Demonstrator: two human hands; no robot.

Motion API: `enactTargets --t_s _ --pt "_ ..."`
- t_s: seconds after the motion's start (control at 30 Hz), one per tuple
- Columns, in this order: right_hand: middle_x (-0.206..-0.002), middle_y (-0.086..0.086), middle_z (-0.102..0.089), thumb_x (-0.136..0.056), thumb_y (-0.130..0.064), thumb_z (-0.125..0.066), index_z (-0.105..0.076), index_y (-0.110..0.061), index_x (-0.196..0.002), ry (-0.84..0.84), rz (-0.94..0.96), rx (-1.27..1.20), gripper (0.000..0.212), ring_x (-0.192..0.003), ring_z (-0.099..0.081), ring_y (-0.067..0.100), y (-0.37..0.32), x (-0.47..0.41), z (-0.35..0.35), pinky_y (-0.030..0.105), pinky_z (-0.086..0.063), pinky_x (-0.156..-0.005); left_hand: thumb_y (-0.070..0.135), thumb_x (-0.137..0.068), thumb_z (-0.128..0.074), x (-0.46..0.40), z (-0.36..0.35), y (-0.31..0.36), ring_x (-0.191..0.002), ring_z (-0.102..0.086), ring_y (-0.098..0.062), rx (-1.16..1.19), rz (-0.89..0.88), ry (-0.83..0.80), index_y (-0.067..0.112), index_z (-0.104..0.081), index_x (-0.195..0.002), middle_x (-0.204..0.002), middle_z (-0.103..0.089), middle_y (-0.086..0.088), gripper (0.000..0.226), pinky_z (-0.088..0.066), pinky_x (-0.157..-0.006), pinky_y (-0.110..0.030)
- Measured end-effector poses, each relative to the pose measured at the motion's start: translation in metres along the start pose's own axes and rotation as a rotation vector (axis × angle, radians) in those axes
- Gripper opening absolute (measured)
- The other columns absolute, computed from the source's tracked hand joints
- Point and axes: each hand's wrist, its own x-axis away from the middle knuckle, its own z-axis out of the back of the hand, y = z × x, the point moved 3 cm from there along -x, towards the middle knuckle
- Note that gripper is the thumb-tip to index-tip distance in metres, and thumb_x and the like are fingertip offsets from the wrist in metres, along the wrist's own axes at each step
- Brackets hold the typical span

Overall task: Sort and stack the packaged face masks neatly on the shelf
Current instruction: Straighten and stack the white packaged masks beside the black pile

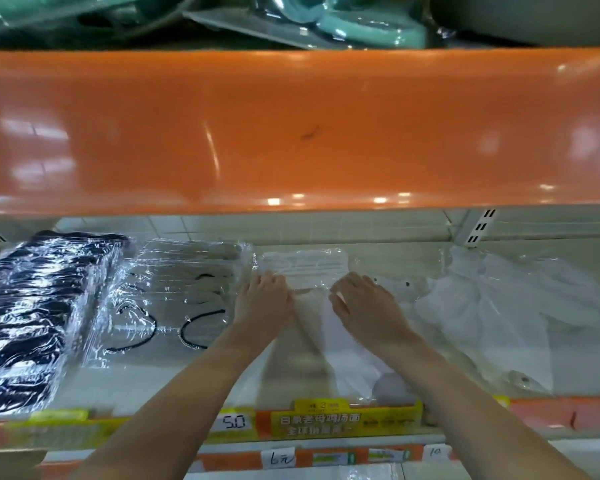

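We see bright overhead light; glare streaks the orange shelf edge (291,133) (twelve o'clock); wide-angle bowing; soft blur throughout.

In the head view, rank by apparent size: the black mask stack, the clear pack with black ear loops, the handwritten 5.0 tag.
1. Black mask stack, though it sits nearer the camera and is cut off at the left edge.
2. Clear pack with black ear loops, close behind, so that order is unsure.
3. 5.0 tag, plainly smallest.

mask packs (174,292): glossy clear plastic | shelf edge (291,133): glossy orange
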Motion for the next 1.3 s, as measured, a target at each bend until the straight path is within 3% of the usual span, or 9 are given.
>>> enactTargets --t_s 0.17,0.4,0.5,0.57,0.7,0.87,1.0,1.07,1.3 --pt "-0.129 0.001 -0.053 -0.099 -0.029 -0.040 -0.055 -0.015 -0.123 -0.099 -0.045 0.036 0.031 -0.121 -0.046 0.021 -0.008 -0.032 -0.028 0.032 -0.036 -0.097 0.032 -0.101 -0.030 -0.002 0.003 0.017 -0.123 -0.045 -0.025 -0.129 -0.147 0.038 0.008 -0.048 -0.125 -0.129 -0.050 -0.008 0.038 -0.035 -0.098 -0.034" --pt "-0.144 0.007 -0.042 -0.100 -0.024 -0.037 -0.048 -0.011 -0.132 -0.093 -0.053 0.059 0.037 -0.133 -0.037 0.024 -0.018 -0.045 -0.040 0.033 -0.030 -0.106 0.022 -0.098 -0.034 -0.011 0.005 0.015 -0.119 -0.049 -0.031 -0.078 -0.101 -0.043 0.004 -0.052 -0.119 -0.124 -0.054 -0.016 0.033 -0.042 -0.093 -0.038" --pt "-0.146 0.007 -0.039 -0.099 -0.026 -0.038 -0.046 -0.011 -0.134 -0.135 -0.054 0.050 0.039 -0.135 -0.034 0.024 -0.019 -0.048 -0.039 0.033 -0.029 -0.108 0.018 -0.088 -0.056 -0.011 0.008 0.014 -0.100 -0.061 -0.036 -0.039 -0.113 -0.009 0.001 -0.062 -0.099 -0.101 -0.063 -0.019 0.021 -0.051 -0.073 -0.039" --pt "-0.142 0.005 -0.043 -0.099 -0.026 -0.039 -0.048 -0.013 -0.133 -0.096 -0.041 0.029 0.037 -0.132 -0.037 0.023 -0.020 -0.042 -0.032 0.032 -0.030 -0.105 0.021 -0.080 -0.066 -0.008 0.012 0.015 -0.089 -0.064 -0.033 -0.057 -0.120 0.033 0.005 -0.064 -0.089 -0.090 -0.064 -0.014 0.019 -0.052 -0.062 -0.036" --pt "-0.131 -0.001 -0.050 -0.100 -0.026 -0.039 -0.053 -0.017 -0.128 -0.026 -0.020 0.002 0.032 -0.121 -0.046 0.019 -0.014 -0.012 -0.018 0.031 -0.035 -0.096 0.021 -0.096 -0.039 0.005 0.008 0.021 -0.112 -0.052 -0.021 0.032 -0.166 0.105 0.016 -0.054 -0.117 -0.118 -0.057 0.000 0.026 -0.042 -0.084 -0.032" --pt "-0.125 -0.005 -0.051 -0.097 -0.033 -0.043 -0.057 -0.020 -0.117 -0.021 -0.032 -0.004 0.027 -0.116 -0.047 0.018 -0.012 0.024 -0.020 0.027 -0.034 -0.089 0.019 -0.095 -0.038 0.027 -0.001 0.026 -0.116 -0.046 -0.020 0.073 -0.124 0.071 0.018 -0.053 -0.114 -0.121 -0.055 0.001 0.024 -0.038 -0.089 -0.031" --pt "-0.106 0.001 -0.067 -0.060 -0.041 -0.080 -0.068 -0.017 -0.095 0.001 -0.021 0.049 0.044 -0.094 -0.067 0.023 -0.017 0.040 -0.029 0.031 -0.053 -0.076 0.020 -0.096 -0.040 0.035 -0.003 0.029 -0.120 -0.043 -0.021 0.122 -0.081 0.052 0.018 -0.050 -0.118 -0.125 -0.052 0.001 0.024 -0.036 -0.091 -0.032" --pt "-0.101 0.001 -0.069 -0.048 -0.039 -0.088 -0.070 -0.016 -0.090 0.033 -0.017 0.052 0.052 -0.088 -0.069 0.023 -0.017 0.043 -0.031 0.033 -0.055 -0.072 0.023 -0.097 -0.041 0.037 -0.004 0.032 -0.118 -0.044 -0.021 0.125 -0.073 0.042 0.019 -0.049 -0.119 -0.123 -0.052 0.000 0.024 -0.036 -0.090 -0.032" --pt "-0.076 -0.007 -0.060 -0.060 -0.036 -0.085 -0.061 -0.020 -0.076 0.177 0.038 0.016 0.032 -0.069 -0.062 0.018 -0.017 0.044 -0.025 0.028 -0.047 -0.058 0.026 -0.096 -0.045 0.040 0.000 0.037 -0.113 -0.045 -0.022 0.235 -0.069 0.026 0.018 -0.051 -0.119 -0.116 -0.054 -0.001 0.025 -0.037 -0.083 -0.031"
